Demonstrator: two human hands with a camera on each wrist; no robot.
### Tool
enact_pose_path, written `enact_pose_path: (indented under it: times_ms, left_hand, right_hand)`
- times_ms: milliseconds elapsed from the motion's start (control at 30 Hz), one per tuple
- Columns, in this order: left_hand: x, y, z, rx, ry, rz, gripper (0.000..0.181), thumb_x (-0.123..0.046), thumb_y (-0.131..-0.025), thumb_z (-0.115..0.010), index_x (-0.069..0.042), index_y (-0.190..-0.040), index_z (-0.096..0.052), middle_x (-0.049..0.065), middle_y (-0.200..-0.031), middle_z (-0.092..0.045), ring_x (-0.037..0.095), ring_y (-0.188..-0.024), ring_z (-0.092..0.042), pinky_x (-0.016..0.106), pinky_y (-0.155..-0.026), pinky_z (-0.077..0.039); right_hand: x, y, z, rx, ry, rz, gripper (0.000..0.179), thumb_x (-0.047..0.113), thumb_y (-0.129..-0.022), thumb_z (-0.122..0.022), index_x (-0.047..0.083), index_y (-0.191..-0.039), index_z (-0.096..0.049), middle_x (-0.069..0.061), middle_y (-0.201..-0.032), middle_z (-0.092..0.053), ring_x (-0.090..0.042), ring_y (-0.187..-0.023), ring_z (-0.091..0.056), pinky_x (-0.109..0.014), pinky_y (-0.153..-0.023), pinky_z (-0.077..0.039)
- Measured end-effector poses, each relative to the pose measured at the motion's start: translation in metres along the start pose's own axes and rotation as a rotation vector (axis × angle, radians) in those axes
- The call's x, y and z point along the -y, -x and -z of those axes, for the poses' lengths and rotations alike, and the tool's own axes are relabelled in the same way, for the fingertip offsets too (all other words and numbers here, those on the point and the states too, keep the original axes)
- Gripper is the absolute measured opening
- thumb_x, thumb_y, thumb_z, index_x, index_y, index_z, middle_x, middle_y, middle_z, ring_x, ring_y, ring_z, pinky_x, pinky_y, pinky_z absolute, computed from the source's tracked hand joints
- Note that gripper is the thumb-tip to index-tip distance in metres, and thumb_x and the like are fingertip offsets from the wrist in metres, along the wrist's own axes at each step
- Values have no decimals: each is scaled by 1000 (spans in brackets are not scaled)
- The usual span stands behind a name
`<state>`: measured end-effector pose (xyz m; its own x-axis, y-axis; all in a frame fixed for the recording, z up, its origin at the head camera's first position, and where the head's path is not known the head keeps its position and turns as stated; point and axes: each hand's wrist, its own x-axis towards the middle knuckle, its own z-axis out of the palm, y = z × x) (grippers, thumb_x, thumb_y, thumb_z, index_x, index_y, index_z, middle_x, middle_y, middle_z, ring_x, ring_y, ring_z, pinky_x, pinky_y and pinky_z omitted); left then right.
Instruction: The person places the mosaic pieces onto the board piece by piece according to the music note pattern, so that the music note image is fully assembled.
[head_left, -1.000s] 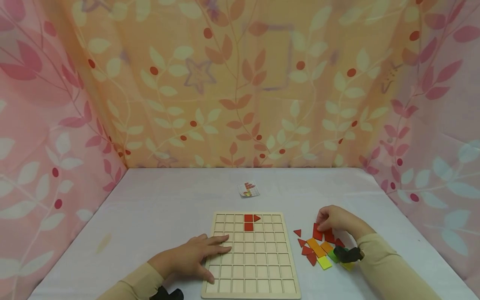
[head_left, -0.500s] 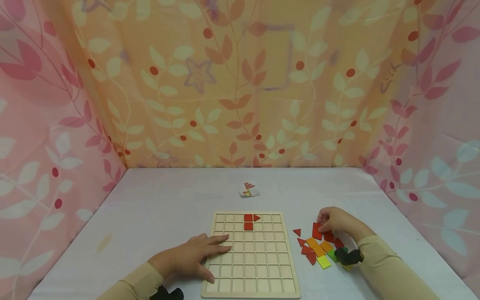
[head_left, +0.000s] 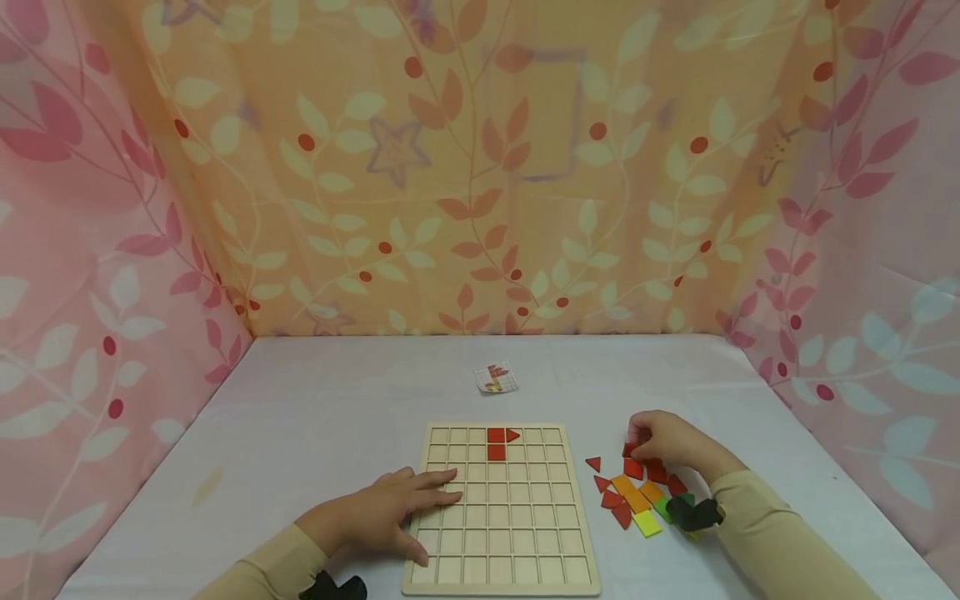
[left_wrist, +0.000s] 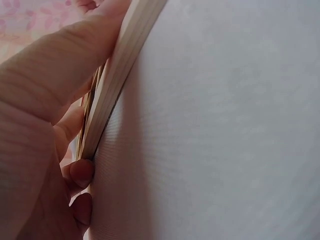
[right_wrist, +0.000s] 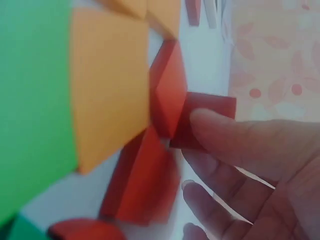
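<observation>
My right hand pinches a dark red square tile between thumb and fingers, at the far side of a loose pile. Right under it lies another red tile. My left hand rests with spread fingers across the left edge of a light wooden grid board; in the left wrist view the thumb lies along that edge. Near the top of the board, two red squares sit one below the other in the grid cells, and a red triangle fills part of the cell to their right.
The pile right of the board has orange tiles, a yellow tile, green pieces and several red triangles. A small printed card lies beyond the board. Patterned curtains stand behind and at both sides.
My right hand has lifted the red square slightly off the pile and away from me, uncovering a red tile beneath. The left hand and the board have stayed put.
</observation>
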<state>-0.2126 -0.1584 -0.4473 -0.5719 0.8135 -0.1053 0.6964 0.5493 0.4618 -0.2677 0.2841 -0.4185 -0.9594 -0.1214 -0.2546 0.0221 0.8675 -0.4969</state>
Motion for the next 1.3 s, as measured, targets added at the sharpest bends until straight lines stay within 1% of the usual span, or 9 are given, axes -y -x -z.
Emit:
enact_pose_path:
  times_ms: [167,267,433,567,700,767,967,1167,1300]
  left_hand:
    - [2,0,-1,5,6,9,78,-63,-73,-56,-36,-142,-30,-6,-152,-16,41,-133,-20,64,-98,-16]
    - [3,0,-2,3,0,18,78,-64,-73,-56,-38,-142,-29,-8,-152,-15,41,-133,-20,64,-98,-16]
    - [2,-1,-2,0,-2,25,78,-65,-72,-56,-39,-141,-29,-9,-152,-16,43,-132,-20,65,-98,-17]
    - [2,0,-1,7,7,32,78,-64,-72,-56,-39,-141,-30,-9,-152,-16,43,-132,-19,65,-98,-16]
    - [0,0,0,13,11,31,78,-63,-73,-57,-37,-142,-30,-8,-152,-15,41,-133,-19,64,-99,-16]
    - [-2,1,2,15,21,35,78,-63,-72,-57,-37,-141,-31,-8,-152,-16,40,-132,-21,64,-99,-17]
    - [-4,2,3,19,35,23,77,-62,-74,-57,-34,-142,-32,-5,-152,-17,42,-132,-21,65,-98,-17]
    - [-1,0,1,15,19,15,77,-63,-74,-56,-35,-142,-31,-6,-152,-17,42,-132,-20,65,-98,-17]
    - [1,0,-1,4,4,15,78,-64,-73,-55,-37,-141,-31,-7,-152,-17,43,-131,-22,65,-97,-18]
  right_hand:
    - [14,-3,2,-16,8,44,9,8,-79,-69,12,-79,-61,-2,-72,-56,-19,-67,-48,-29,-59,-45]
    - [24,-7,2,-20,-3,74,5,10,-80,-68,13,-80,-64,0,-74,-58,-18,-69,-49,-30,-60,-44]
    - [41,-13,-4,-24,-29,153,3,12,-80,-69,14,-82,-68,4,-77,-62,-15,-75,-51,-32,-70,-45]
    - [58,-17,-11,-7,-80,209,5,9,-82,-67,14,-82,-68,4,-77,-63,-14,-74,-52,-31,-69,-46]
    - [76,-21,-19,14,-147,239,7,6,-82,-66,13,-81,-68,3,-76,-64,-15,-71,-53,-29,-64,-45]
    - [85,-24,-25,21,-170,250,6,7,-81,-66,13,-81,-68,3,-75,-64,-14,-71,-54,-29,-64,-45]
    - [107,-31,-47,22,-169,327,5,9,-79,-69,13,-80,-67,5,-74,-62,-13,-73,-51,-30,-69,-43]
    - [120,-35,-62,6,-192,337,9,7,-77,-71,8,-77,-63,5,-69,-58,-13,-68,-50,-29,-66,-42]
    - [123,-36,-68,5,-195,329,12,4,-76,-71,10,-73,-61,4,-67,-57,-13,-65,-50,-30,-63,-41]
